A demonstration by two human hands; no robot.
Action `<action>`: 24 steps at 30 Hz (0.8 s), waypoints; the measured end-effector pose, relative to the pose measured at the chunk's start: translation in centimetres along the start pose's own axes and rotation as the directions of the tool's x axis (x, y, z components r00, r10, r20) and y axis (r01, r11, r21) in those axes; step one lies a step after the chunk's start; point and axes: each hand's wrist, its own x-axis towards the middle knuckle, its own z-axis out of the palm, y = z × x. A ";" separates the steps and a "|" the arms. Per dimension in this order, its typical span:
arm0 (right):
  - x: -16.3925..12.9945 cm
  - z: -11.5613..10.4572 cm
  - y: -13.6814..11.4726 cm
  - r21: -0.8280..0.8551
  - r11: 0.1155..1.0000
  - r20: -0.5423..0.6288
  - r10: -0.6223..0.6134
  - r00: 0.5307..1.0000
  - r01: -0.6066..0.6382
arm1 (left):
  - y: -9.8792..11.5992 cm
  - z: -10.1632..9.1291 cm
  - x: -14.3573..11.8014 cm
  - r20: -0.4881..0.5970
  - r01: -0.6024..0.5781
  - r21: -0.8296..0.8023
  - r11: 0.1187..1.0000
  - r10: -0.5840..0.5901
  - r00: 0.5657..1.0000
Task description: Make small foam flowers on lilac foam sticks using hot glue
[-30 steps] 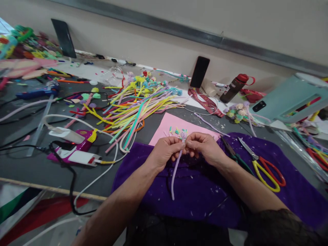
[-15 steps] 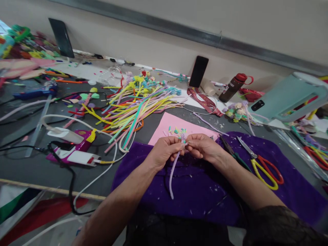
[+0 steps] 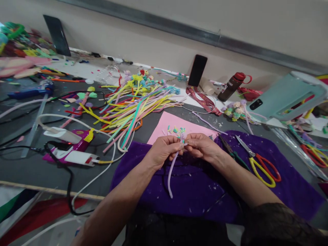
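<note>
I see my left hand (image 3: 164,150) and right hand (image 3: 202,147) meeting above the purple cloth (image 3: 205,191), both pinching the top of a lilac pipe cleaner (image 3: 171,174) whose tail hangs toward 6 o'clock. A pink sheet (image 3: 169,124) lies at 12 o'clock, scissors (image 3: 258,164) at 3 o'clock, and a pile of coloured pipe cleaners (image 3: 130,109) on the tabletop (image 3: 30,164) at 10 o'clock.

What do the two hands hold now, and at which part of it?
Both the left hand and the right hand pinch the top end of a pale lilac fuzzy pipe cleaner; its long stem hangs free below.
</note>
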 end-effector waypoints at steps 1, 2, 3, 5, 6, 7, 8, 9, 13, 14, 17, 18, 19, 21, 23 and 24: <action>0.1 0.0 0.0 -0.001 1.000 -0.023 -0.003 1.000 0.003 | 0.0 0.0 0.0 -0.002 0.003 0.005 1.000 -0.003 1.000; 0.1 -0.1 0.0 0.003 1.000 -0.039 -0.003 0.999 0.003 | 0.0 0.0 0.1 -0.004 0.004 0.012 1.000 -0.004 1.000; 0.1 -0.1 0.1 0.010 1.000 -0.046 0.000 0.999 0.001 | 0.0 -0.1 0.1 -0.007 0.002 0.019 1.000 -0.002 1.000; 0.1 -0.1 0.0 0.022 1.000 -0.027 0.002 1.000 -0.002 | 0.0 -0.1 0.2 -0.014 -0.005 0.031 0.999 0.006 1.000; 0.1 -0.1 0.0 0.023 1.000 -0.006 0.000 1.000 0.000 | 0.1 -0.1 0.2 -0.016 -0.009 0.035 0.999 0.010 1.000; 0.0 -0.1 0.0 0.022 1.000 0.018 -0.005 1.000 0.004 | 0.1 -0.1 0.3 -0.014 -0.011 0.035 0.999 0.012 1.000; 0.0 0.0 0.0 0.019 1.000 0.042 -0.011 0.999 0.010 | 0.1 -0.1 0.3 -0.010 -0.011 0.034 0.999 0.012 1.000; 0.0 0.0 0.1 0.016 1.000 0.063 -0.018 0.998 0.017 | 0.1 -0.1 0.3 -0.004 -0.010 0.032 0.999 0.010 1.000; -0.1 0.2 0.1 -0.003 0.999 0.108 -0.036 0.994 0.036 | 0.2 -0.1 0.1 0.032 -0.011 0.030 1.000 0.010 0.999; -0.2 0.3 0.0 -0.024 0.999 0.113 -0.037 0.993 0.040 | 0.2 0.0 0.1 0.037 -0.010 0.031 0.999 0.009 0.999; -1.0 0.2 -1.2 -0.213 0.974 0.050 -0.067 0.996 0.076 | 0.3 0.1 0.0 0.031 -0.002 0.033 0.999 0.001 1.000; -1.5 0.1 -1.9 -0.317 0.943 -0.008 -0.107 0.994 0.099 | 0.3 0.2 0.0 0.025 0.004 0.028 1.000 -0.004 1.000; -2.3 -0.1 -2.6 -0.438 0.890 -0.081 -0.180 0.980 0.127 | 0.3 0.2 0.0 0.021 0.011 0.021 1.000 -0.011 1.000; -4.1 -0.6 -3.8 -0.625 0.765 -0.211 -0.356 0.910 0.155 | 0.3 0.2 0.0 0.023 0.020 0.001 1.000 -0.020 1.000; -6.3 -1.4 -4.3 -0.754 0.650 -0.283 -0.456 0.844 0.098 | 0.2 0.2 0.1 0.038 0.020 -0.012 1.000 -0.020 0.999; -7.3 -1.7 -4.1 -0.826 0.563 -0.304 -0.496 0.813 0.035 | 0.2 0.2 0.1 0.044 0.016 -0.013 1.000 -0.015 0.999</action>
